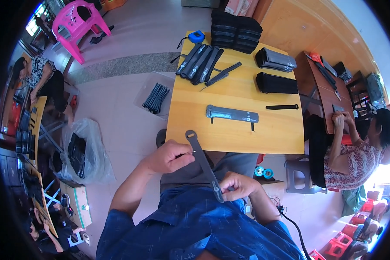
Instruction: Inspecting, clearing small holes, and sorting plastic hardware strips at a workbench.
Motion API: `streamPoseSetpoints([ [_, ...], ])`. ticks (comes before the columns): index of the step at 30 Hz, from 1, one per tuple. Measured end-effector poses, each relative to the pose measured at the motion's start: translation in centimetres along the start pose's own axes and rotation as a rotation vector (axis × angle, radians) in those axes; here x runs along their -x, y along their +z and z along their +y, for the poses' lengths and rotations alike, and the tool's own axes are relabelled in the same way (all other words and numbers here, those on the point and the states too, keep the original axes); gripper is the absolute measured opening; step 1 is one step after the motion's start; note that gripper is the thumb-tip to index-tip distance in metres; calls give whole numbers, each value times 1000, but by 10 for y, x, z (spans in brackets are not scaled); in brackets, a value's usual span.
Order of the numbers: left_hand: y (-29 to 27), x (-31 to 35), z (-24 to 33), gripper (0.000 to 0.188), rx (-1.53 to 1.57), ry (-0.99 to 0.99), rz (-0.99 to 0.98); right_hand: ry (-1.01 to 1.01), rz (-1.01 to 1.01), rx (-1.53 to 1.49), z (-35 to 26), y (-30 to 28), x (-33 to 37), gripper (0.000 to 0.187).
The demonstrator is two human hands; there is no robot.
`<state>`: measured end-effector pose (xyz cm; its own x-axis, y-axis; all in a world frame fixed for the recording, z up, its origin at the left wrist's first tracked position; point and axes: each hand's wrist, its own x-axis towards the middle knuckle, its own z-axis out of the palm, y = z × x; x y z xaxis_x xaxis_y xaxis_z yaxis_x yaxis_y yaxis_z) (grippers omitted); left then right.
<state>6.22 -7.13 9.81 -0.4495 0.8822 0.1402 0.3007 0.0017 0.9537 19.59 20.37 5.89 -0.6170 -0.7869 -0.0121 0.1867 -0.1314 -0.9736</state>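
In front of my body a dark grey strap (205, 164) slants from upper left to lower right, with a slotted rounded end at the top. My right hand (238, 186) pinches it near its lower end. My left hand (171, 157) is closed around a thin tool whose small bright tip (193, 152) points at the strap's upper part; its kind is too small to make out. On the table beyond my hands lies a flat grey pouch (232, 114) with short dark tabs. To its right lies another black strap (281, 107).
The wooden table (190, 141) carries several grey pouches (199, 63), a black stack (235, 31), two bundles (276, 82) and a blue tape measure (196, 37). A clear bin (156, 96) stands left, near a plastic bag (89, 149). A person (355, 160) sits at right.
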Motion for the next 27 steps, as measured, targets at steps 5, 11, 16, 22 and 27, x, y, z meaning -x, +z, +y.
streamPoseSetpoints([
  [5,19,-8,13,54,-191,160,91,96,371,-245,4,3,-7,19],
  [11,44,-17,10,54,-543,199,164,39,509,-424,7,11,-29,16],
  [16,45,-19,10,34,-620,275,47,60,477,-410,8,4,-26,16],
  [22,47,-15,8,15,-519,278,-19,39,321,-299,17,-1,-18,20],
  [27,56,-16,10,17,-316,246,135,-73,404,-193,10,11,-25,43],
])
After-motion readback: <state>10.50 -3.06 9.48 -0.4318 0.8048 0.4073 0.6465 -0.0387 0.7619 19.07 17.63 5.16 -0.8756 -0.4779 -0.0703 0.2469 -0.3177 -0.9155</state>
